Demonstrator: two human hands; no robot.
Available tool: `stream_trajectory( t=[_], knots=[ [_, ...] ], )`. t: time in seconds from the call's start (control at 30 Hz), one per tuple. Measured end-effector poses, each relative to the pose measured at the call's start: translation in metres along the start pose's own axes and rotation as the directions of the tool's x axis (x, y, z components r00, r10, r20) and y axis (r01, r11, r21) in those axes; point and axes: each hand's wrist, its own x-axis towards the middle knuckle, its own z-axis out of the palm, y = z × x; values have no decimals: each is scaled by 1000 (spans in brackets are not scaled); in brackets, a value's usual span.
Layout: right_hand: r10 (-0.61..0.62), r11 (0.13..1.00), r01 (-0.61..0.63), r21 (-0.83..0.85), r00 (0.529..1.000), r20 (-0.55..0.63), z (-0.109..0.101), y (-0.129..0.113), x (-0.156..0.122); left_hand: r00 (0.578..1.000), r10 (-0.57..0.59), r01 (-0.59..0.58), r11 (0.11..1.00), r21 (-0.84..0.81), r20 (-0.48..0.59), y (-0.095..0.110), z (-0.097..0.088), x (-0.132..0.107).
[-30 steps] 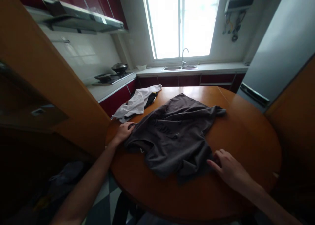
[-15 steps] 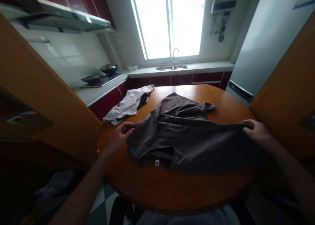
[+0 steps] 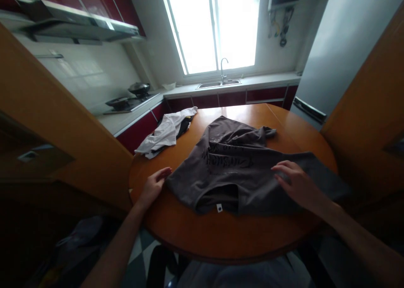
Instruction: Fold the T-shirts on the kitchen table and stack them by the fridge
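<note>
A dark grey T-shirt (image 3: 259,195) with black lettering lies partly folded on the round wooden table (image 3: 202,237), its neck opening and a small white label facing me. Beside the shirt's left edge is my left hand (image 3: 154,186), fingers stretched out and holding nothing; whether the fingertips touch the cloth I cannot tell. My right hand (image 3: 295,183) is over the right part of the shirt, open, with fingers apart and slightly bent. The shirt's far end is bunched, and its right end reaches the table's edge.
White and black clothes (image 3: 167,132) lie in a pile at the table's far left. Beyond are a sink (image 3: 219,84) under the window, a stove with a pan and a pot (image 3: 139,88), and a tall fridge (image 3: 328,56) at right. Orange panels flank the table.
Both hands have let go of the shirt's edges. My right hand has moved left over the cloth, and the shirt's front has settled flatter, showing more lettering.
</note>
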Motion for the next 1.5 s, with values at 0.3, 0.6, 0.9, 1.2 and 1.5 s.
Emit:
stream_trajectory(
  t=[0.3,0.6,0.9,1.2,1.5],
  knots=[
    [-148,987,162,-20,939,312,16,-30,-45,974,214,-226,924,308,73,-4,-1,2],
    [-124,990,140,-14,912,391,18,-23,-44,922,234,-282,951,-122,-308,42,-1,27],
    [-142,987,158,-12,921,364,21,-17,-48,566,800,-651,582,486,-199,82,-47,16],
    [-156,987,131,92,916,369,2,-15,-40,762,-99,-235,878,416,640,59,-104,-8],
    [6,949,-161,272,869,495,-41,-4,30,936,107,-192,954,232,335,44,-76,57]
  ],
)
